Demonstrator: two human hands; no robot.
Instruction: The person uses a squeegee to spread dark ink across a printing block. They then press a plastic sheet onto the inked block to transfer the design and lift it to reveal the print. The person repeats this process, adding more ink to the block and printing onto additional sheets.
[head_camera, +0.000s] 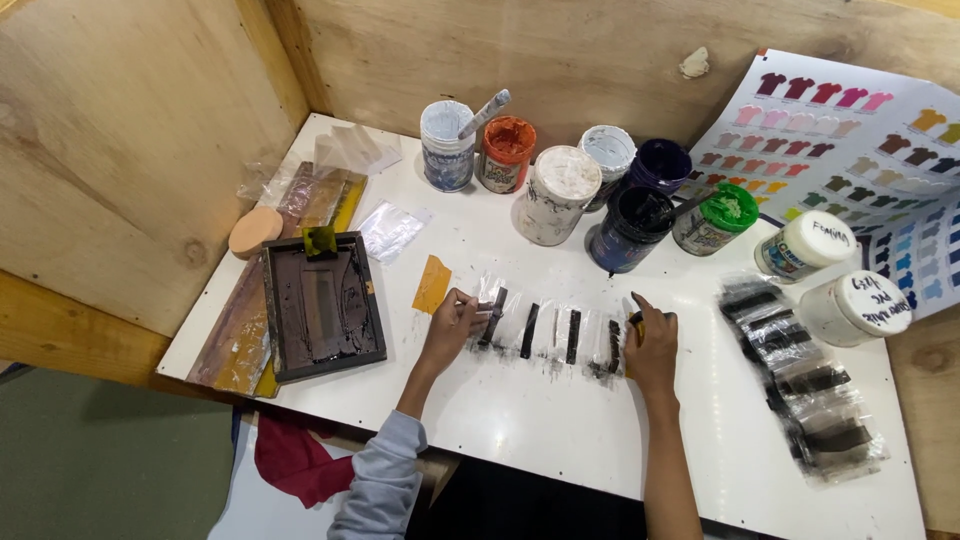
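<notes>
A clear plastic strip (548, 330) with several black ink bars lies across the middle of the white table (560, 420). My left hand (450, 325) presses its left end, fingers pinched on the film's edge. My right hand (652, 345) rests at the strip's right end, closed around a small dark and yellow tool that is mostly hidden by the fingers. A yellow-orange card (432, 284) lies just left of the strip.
A small dark printing screen frame (322, 306) sits on wooden boards at left. Several ink jars (560, 190) stand at the back, one holding a stirrer. Two white lidded jars (830, 270) and an inked film sheet (805, 375) lie right. A colour chart (860, 130) leans on the wall.
</notes>
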